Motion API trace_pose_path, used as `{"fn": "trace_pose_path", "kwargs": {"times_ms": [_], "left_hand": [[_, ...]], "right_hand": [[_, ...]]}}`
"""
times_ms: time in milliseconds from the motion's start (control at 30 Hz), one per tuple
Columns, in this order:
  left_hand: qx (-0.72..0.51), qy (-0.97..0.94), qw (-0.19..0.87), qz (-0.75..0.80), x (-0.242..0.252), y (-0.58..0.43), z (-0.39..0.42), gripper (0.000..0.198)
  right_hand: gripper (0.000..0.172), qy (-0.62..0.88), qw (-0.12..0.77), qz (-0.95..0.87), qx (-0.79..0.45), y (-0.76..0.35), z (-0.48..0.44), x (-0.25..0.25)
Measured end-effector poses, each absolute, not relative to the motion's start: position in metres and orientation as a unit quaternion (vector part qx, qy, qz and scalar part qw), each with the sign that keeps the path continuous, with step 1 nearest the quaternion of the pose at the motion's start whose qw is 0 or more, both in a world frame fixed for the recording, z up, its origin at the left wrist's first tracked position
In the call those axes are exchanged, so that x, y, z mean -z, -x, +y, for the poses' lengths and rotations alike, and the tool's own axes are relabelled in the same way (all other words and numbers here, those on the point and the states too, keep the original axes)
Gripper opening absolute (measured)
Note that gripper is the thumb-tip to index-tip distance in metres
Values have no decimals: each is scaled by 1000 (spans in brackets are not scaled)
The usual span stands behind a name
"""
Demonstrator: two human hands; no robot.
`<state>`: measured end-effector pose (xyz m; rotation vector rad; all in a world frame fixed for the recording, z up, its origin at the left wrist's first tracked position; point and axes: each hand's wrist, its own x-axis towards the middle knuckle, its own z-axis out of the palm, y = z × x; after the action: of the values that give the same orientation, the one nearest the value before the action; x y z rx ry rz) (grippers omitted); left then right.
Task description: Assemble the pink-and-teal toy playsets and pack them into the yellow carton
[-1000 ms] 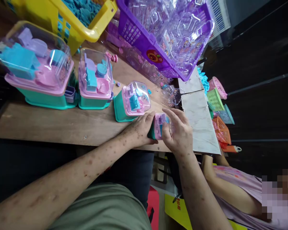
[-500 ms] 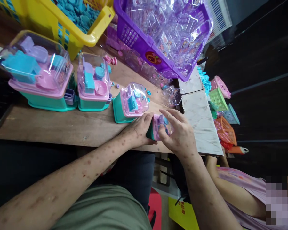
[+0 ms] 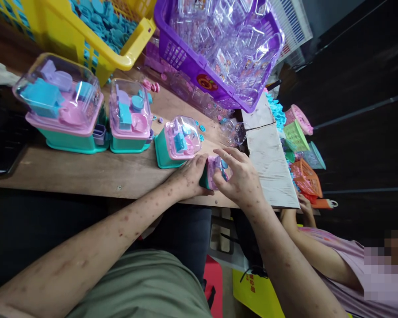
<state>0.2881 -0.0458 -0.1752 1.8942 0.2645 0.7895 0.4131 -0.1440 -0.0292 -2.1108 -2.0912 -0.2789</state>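
Near the table's front edge, my left hand (image 3: 195, 177) is wrapped round the teal base of a small pink-and-teal toy box (image 3: 212, 171). My right hand (image 3: 239, 176) spans the top of the same box, its thumb and fingers gripping the pink upper part from the right. Purple and blue pieces show between the fingers; the rest of the top is covered. Just left of my hands stands a similar toy box (image 3: 179, 141) with a clear lid. Farther left are another lidded toy box (image 3: 131, 117) and a bigger-looking one (image 3: 64, 106).
A yellow basket (image 3: 128, 59) of blue parts and a purple basket (image 3: 199, 66) of clear covers stand behind. Small pink and blue pieces (image 3: 202, 128) lie loose on the wooden table (image 3: 86, 172). White cardboard (image 3: 268, 163) lies right. A co-worker (image 3: 331, 256) sits at far right.
The view has shifted slightly, so the scene sits a little differently. Both hands keep hold of the small toy box, with hardly any change in grip.
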Motion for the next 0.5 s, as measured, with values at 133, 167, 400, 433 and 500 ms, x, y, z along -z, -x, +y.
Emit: {"fn": "trace_pose_path", "kwargs": {"times_ms": [133,167,400,433,500], "left_hand": [[-321,-792,504,125,170,-287,-48,111],[-319,-792,504,128,168,-287,-48,109],[-328,-791,502,122,168,-287,-47,116],[-333,-791,499,118,169,-287,-47,117],[-340,-794,491,110,172,-286,-48,119]], "right_hand": [[51,711,78,-695,75,-413,-145,29],[51,713,80,-693,69,-412,-145,30],[51,740,116,-661,24,-413,-155,27],[49,739,134,-661,14,-414,-157,24],[48,734,193,-651,16,-420,-157,18]]}}
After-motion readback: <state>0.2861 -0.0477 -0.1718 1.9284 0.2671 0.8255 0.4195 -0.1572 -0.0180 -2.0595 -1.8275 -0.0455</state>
